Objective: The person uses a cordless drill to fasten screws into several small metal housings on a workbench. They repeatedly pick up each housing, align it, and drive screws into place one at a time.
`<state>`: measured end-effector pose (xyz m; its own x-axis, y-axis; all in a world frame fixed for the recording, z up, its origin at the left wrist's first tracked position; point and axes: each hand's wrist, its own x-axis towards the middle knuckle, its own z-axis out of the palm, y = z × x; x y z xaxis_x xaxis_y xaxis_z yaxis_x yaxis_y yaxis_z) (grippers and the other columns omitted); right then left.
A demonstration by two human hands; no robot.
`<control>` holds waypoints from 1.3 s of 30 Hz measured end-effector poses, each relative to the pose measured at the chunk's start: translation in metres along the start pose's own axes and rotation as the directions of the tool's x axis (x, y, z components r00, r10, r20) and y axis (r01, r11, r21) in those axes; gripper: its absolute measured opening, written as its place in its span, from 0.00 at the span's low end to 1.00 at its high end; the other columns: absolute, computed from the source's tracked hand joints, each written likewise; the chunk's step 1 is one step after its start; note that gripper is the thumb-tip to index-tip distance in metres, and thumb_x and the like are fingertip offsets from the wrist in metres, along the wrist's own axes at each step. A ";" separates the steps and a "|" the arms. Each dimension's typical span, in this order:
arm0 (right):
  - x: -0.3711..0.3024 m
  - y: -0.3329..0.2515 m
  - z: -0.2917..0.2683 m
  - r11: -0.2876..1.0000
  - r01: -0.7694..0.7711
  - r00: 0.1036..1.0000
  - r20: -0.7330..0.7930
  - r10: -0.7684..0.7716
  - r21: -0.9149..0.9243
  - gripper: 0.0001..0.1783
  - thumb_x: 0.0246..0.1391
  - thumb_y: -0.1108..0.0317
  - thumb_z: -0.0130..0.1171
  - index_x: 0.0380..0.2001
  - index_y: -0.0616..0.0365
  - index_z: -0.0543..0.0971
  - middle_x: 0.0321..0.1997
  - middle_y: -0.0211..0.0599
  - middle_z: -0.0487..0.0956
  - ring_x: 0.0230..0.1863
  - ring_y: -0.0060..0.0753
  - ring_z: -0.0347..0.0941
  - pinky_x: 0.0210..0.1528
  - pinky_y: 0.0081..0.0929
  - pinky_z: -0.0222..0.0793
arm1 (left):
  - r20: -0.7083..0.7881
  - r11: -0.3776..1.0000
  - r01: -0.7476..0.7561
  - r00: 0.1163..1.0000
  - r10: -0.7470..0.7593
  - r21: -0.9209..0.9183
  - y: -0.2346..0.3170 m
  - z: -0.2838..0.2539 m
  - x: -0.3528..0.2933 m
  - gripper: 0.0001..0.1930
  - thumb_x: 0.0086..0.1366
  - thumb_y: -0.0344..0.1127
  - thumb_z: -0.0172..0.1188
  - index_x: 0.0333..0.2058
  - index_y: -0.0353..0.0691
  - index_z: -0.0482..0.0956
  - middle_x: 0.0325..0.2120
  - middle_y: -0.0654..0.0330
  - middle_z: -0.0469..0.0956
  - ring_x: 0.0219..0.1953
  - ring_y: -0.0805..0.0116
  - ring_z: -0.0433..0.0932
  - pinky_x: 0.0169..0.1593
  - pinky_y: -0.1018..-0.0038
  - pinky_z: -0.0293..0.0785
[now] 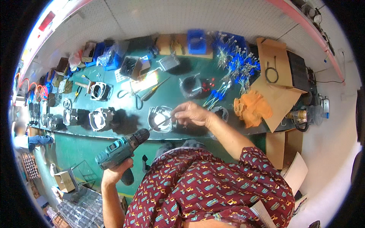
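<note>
My left hand (118,171) is wrapped round the grip of a teal cordless drill (117,151), held in front of the bench edge. From its black chuck (142,135) a long thin bit (160,124) points up and right. The fingers of my right hand (191,113) are pinched at the bit's far end; whatever small piece they hold there is hidden. Below the bit, a round silver metal housing (153,113) lies on the green bench with its open side up. Another metal housing (220,113) is partly covered by my right forearm.
Several metal housings (99,119) line the bench's front edge leftward. Scissors (138,102), blue-tipped wire bundles (237,66), an orange cloth (251,108) and cardboard (279,99) lie around. Blue bins (196,41) stand at the back. Another person (32,141) is at far left.
</note>
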<state>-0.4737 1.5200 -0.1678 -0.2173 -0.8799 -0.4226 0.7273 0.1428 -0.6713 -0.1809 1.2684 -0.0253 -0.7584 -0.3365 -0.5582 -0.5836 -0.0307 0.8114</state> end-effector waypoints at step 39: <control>0.077 0.074 0.015 0.548 0.129 0.611 -0.368 -0.700 -0.827 0.11 0.49 0.64 0.67 0.34 0.57 0.88 0.33 0.47 0.79 0.36 0.50 0.78 0.40 0.42 0.73 | 0.231 0.450 -0.203 0.973 -0.008 0.869 0.126 0.080 0.053 0.13 0.54 0.38 0.70 0.36 0.38 0.82 0.29 0.46 0.83 0.34 0.45 0.84 0.38 0.59 0.80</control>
<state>-0.4270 1.4561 -0.2407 -0.8821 -0.4709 -0.0126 -0.1679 0.3392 -0.9256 -0.3179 1.3223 0.0330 -0.8005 -0.1096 -0.5892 -0.3611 0.8728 0.3282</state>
